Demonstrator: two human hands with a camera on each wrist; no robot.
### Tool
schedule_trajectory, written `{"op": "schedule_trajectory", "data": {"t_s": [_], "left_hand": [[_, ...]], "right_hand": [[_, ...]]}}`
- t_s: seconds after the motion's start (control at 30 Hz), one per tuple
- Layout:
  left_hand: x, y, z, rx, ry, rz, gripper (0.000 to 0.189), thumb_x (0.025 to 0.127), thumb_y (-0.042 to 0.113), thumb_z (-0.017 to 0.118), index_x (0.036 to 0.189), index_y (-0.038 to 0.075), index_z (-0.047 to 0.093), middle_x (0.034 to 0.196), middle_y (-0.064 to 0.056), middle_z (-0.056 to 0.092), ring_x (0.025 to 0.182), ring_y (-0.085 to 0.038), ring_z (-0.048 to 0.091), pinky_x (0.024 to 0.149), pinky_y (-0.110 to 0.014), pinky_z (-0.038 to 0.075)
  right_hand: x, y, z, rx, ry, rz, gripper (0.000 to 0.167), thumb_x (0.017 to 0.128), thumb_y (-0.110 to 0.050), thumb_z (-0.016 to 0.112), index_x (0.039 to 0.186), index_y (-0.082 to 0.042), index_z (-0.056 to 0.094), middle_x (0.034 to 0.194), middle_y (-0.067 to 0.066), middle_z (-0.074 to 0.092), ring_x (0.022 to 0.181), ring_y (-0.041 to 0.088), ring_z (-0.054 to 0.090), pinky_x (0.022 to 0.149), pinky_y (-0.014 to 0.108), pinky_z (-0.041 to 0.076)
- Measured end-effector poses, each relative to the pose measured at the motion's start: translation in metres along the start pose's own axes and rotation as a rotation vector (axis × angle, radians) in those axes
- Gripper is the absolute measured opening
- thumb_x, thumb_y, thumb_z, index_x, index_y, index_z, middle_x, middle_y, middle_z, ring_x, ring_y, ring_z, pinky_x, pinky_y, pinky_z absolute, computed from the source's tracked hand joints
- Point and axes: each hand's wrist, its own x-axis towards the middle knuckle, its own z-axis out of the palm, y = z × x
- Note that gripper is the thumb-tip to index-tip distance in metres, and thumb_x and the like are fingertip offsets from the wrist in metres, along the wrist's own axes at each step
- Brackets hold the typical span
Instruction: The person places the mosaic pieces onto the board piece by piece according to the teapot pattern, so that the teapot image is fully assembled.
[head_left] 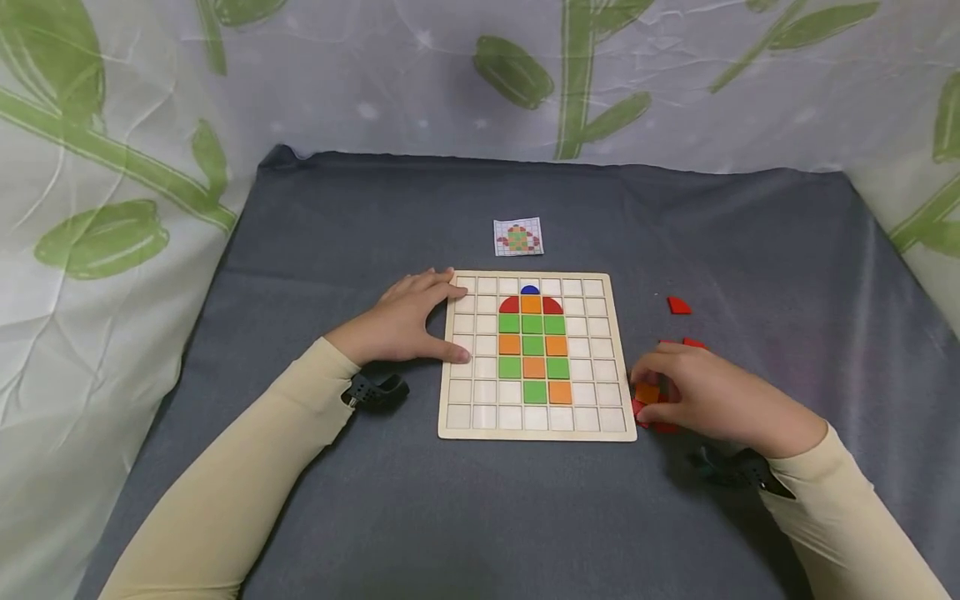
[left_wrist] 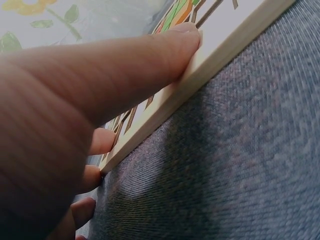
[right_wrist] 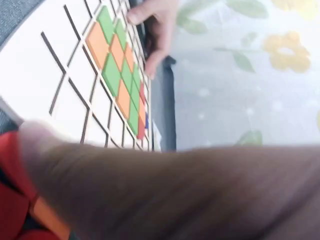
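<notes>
A wooden grid board (head_left: pixel 600 422) lies on the dark cloth, with green squares (head_left: pixel 532 344), orange squares (head_left: pixel 533 367), two red quarter-circles (head_left: pixel 509 305) and a blue half-circle (head_left: pixel 529 290) set in its cells. My left hand (head_left: pixel 401 318) rests on the board's left edge, thumb and fingers spread; in the left wrist view the thumb (left_wrist: pixel 150 57) presses on the rim. Just right of the board, my right hand (head_left: pixel 705 396) bends over a pile of red pieces (head_left: pixel 665 427) and an orange piece (head_left: pixel 647 393). Its thumb and forefinger stand apart there; the other fingertips are hidden.
A small card (head_left: pixel 518 237) printed with a coloured grid pattern lies beyond the board. One loose red quarter-circle (head_left: pixel 678 306) sits apart from the pile, farther back. A leaf-patterned curtain (head_left: pixel 420 83) hangs behind the cloth-covered table (head_left: pixel 360 225).
</notes>
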Motion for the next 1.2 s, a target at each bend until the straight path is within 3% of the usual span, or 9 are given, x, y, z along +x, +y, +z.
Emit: {"op": "schedule_trajectory", "data": {"t_s": [0.37, 0.57, 0.63, 0.73, 0.8, 0.9, 0.97, 1.2], "left_hand": [[-0.002, 0.001, 0.0, -0.009, -0.002, 0.004, 0.102, 0.081, 0.062, 0.085, 0.162, 0.017, 0.042, 0.176, -0.009, 0.015, 0.163, -0.035, 0.006, 0.128, -0.063, 0.006], [-0.001, 0.0, 0.0, -0.003, 0.002, 0.006, 0.104, 0.08, 0.064, 0.085, 0.162, 0.017, 0.042, 0.176, -0.009, 0.015, 0.163, -0.037, 0.007, 0.128, -0.064, 0.006], [-0.001, 0.0, 0.0, -0.002, 0.0, 0.006, 0.104, 0.08, 0.064, 0.085, 0.162, 0.017, 0.042, 0.176, -0.009, 0.015, 0.163, -0.037, 0.007, 0.128, -0.064, 0.006], [-0.001, 0.001, 0.0, 0.0, -0.001, 0.007, 0.103, 0.08, 0.063, 0.085, 0.162, 0.017, 0.042, 0.176, -0.009, 0.015, 0.163, -0.036, 0.007, 0.128, -0.063, 0.006], [0.0, 0.001, 0.001, 0.002, 0.0, 0.011, 0.104, 0.08, 0.064, 0.084, 0.162, 0.018, 0.042, 0.176, -0.008, 0.015, 0.163, -0.036, 0.007, 0.128, -0.063, 0.006], [0.0, 0.0, 0.002, 0.006, 0.001, 0.015, 0.103, 0.08, 0.065, 0.084, 0.162, 0.018, 0.042, 0.176, -0.008, 0.016, 0.163, -0.035, 0.007, 0.129, -0.061, 0.006], [0.001, 0.0, 0.002, 0.007, 0.002, 0.014, 0.103, 0.08, 0.065, 0.084, 0.162, 0.018, 0.042, 0.176, -0.008, 0.016, 0.163, -0.035, 0.007, 0.129, -0.061, 0.005], [0.0, 0.0, 0.0, 0.016, 0.006, 0.002, 0.102, 0.08, 0.064, 0.084, 0.162, 0.019, 0.042, 0.176, -0.008, 0.016, 0.163, -0.034, 0.008, 0.129, -0.059, 0.005]], "right_hand": [[-0.002, 0.009, 0.004, -0.014, 0.032, -0.011, 0.015, 0.091, -0.006, 0.08, 0.098, -0.017, 0.073, 0.078, -0.015, 0.057, 0.072, 0.002, 0.051, 0.063, 0.023, 0.048], [-0.003, 0.009, 0.003, -0.021, 0.003, 0.001, 0.025, 0.086, 0.002, 0.078, 0.104, -0.015, 0.075, 0.076, -0.014, 0.055, 0.068, 0.004, 0.045, 0.061, 0.023, 0.045], [-0.003, 0.009, 0.004, -0.029, 0.018, -0.016, 0.025, 0.085, 0.003, 0.079, 0.1, -0.016, 0.074, 0.075, -0.015, 0.056, 0.064, 0.002, 0.045, 0.079, 0.029, 0.055], [-0.002, 0.008, 0.005, -0.063, 0.051, -0.03, 0.024, 0.083, 0.002, 0.081, 0.094, -0.018, 0.073, 0.073, -0.017, 0.056, 0.06, -0.001, 0.045, 0.099, 0.043, 0.055], [-0.002, 0.006, 0.006, -0.087, 0.071, -0.025, 0.023, 0.082, 0.0, 0.081, 0.091, -0.019, 0.072, 0.074, -0.016, 0.056, 0.063, 0.0, 0.046, 0.097, 0.043, 0.056], [0.0, 0.003, 0.007, -0.146, 0.105, -0.014, 0.022, 0.08, -0.003, 0.083, 0.091, -0.019, 0.072, 0.078, -0.013, 0.056, 0.068, 0.003, 0.047, 0.066, 0.028, 0.052], [0.003, -0.001, 0.008, -0.182, 0.128, -0.002, 0.022, 0.079, -0.006, 0.084, 0.091, -0.019, 0.072, 0.079, -0.01, 0.056, 0.069, 0.006, 0.047, 0.057, 0.024, 0.044], [0.015, -0.013, 0.002, -0.296, 0.132, 0.03, 0.022, 0.076, -0.006, 0.082, 0.084, -0.018, 0.066, 0.073, -0.007, 0.051, 0.061, 0.008, 0.043, 0.051, 0.027, 0.039]]}}
